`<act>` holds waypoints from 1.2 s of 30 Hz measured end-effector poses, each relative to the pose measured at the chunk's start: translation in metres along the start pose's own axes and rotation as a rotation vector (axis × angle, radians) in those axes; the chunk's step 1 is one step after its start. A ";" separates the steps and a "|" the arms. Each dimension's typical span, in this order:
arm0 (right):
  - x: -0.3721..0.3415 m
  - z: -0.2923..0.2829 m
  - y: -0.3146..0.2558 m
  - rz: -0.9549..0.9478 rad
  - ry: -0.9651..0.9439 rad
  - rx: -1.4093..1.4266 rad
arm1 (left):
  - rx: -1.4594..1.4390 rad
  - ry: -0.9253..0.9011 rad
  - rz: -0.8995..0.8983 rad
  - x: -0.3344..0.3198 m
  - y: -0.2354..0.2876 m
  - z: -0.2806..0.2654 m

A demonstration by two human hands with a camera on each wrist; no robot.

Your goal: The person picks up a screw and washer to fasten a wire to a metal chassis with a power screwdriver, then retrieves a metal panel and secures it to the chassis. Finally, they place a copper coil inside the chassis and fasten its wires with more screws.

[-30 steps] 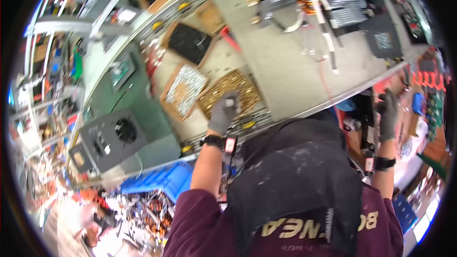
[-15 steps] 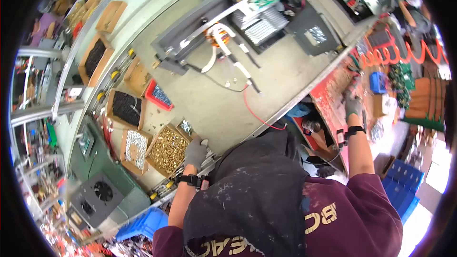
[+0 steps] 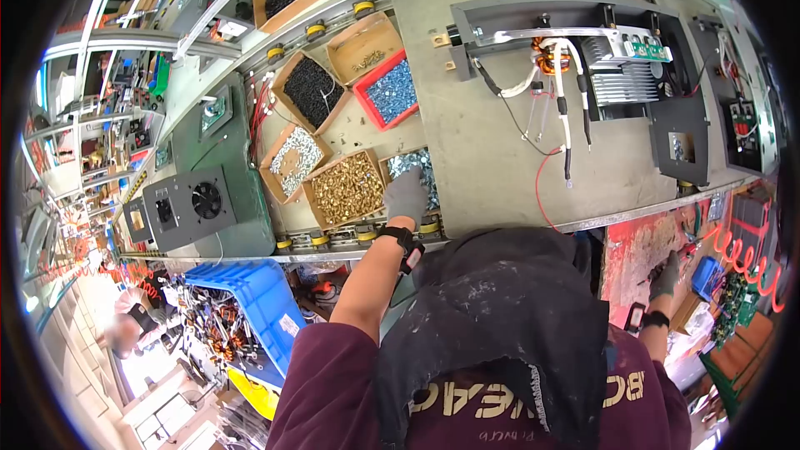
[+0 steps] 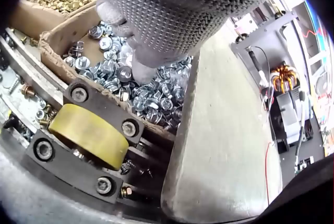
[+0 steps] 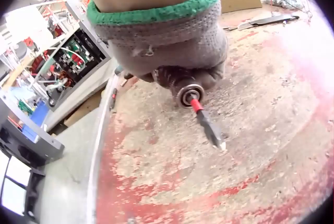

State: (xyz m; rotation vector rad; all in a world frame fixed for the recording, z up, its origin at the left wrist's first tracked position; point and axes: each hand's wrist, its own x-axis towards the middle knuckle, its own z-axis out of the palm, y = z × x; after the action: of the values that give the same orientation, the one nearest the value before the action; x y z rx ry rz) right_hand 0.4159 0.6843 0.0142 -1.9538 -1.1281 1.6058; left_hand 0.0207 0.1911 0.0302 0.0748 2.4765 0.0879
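In the head view my gloved left hand [image 3: 406, 197] reaches into a small cardboard box of silver screws [image 4: 151, 96]. The left wrist view shows its fingers down among the screws; I cannot tell whether they pinch any. My gloved right hand [image 3: 664, 277] is out to the right, low over a worn red surface [image 5: 156, 161]. It grips a power screwdriver [image 5: 189, 92], whose bit with a red collar points away from the hand. Most of the driver's body is hidden by the glove [image 5: 167, 46].
Beside the silver screws stand boxes of brass-coloured fasteners [image 3: 346, 189], black screws [image 3: 310, 93] and a red tray of blue parts [image 3: 392, 93]. A grey chassis [image 3: 492, 12] with a coil and cables lies on the bench. A blue crate [image 3: 271, 308] stands below the bench's edge.
My left hand has moved from over the brass-coloured fasteners, past the small box's near edge, into the silver screws. The head view has swung across and back. My right hand stays out to the right.
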 end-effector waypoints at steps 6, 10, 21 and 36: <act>-0.126 0.059 -0.087 -0.456 0.106 -0.076 | -0.040 -0.003 -0.012 -0.004 0.004 -0.011; -0.179 0.095 -0.153 -0.726 0.058 -0.063 | -0.130 0.078 -0.118 0.004 -0.009 -0.004; -0.251 0.213 -0.225 -1.285 -0.156 0.051 | -0.173 0.152 -0.368 0.028 0.005 -0.013; -0.265 0.266 -0.253 -1.206 -0.983 0.332 | -0.475 0.187 -0.424 0.024 -0.011 -0.006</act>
State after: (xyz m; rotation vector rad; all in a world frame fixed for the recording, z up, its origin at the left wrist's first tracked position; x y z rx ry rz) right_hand 0.0712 0.5827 0.2903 0.0272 -1.6777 1.7082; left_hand -0.0027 0.1819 0.0196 -0.6825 2.5283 0.5127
